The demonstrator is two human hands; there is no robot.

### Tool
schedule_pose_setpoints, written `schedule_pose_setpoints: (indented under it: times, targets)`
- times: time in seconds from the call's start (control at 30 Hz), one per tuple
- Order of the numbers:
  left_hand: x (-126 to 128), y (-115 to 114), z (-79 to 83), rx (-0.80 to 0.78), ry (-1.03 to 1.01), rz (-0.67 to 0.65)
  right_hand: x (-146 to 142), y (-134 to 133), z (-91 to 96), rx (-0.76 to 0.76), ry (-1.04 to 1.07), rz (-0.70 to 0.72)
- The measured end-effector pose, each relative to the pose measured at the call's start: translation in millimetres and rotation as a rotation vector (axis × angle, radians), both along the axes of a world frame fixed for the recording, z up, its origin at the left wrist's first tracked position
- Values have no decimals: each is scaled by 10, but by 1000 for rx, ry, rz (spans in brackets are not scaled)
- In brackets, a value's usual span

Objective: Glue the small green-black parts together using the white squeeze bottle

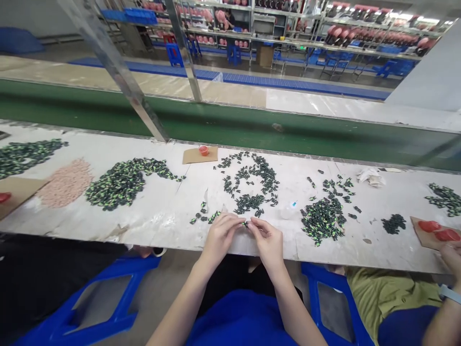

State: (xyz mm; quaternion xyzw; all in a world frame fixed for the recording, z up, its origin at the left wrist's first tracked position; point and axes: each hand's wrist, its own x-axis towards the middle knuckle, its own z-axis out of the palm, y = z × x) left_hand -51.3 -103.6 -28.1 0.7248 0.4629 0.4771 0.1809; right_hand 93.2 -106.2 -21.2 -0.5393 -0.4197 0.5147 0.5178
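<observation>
Over the near edge of the white worktop (169,218), my left hand (224,233) and my right hand (267,236) meet fingertip to fingertip. Both pinch one small dark part with green on it (245,224), mostly hidden by my fingers. Just beyond them lies a loose ring of small dark parts (248,203). Several green-and-black parts (203,217) sit beside my left hand. To the right of my right hand is a pile of green-and-black parts (322,218), with a small clear container with a blue tip (290,210) nearer.
A larger green-and-black pile (118,185) and a pink pile (66,185) lie left. A red cup stands on cardboard (190,155) at the back. A metal post (126,81) rises from the worktop edge. Another person's hand (452,259) is at far right, by red cups (447,235). Blue stools (334,307) flank me.
</observation>
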Motion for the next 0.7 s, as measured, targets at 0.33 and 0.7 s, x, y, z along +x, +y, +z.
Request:
schedule_pose_setpoints:
  times: [0.33,0.7]
  targets:
    - [55,-65,19,26,-20,27,-21,-22,4,33,24,-27]
    - [174,-111,46,-142,-185,117,5,-102,-35,326,-248,-4]
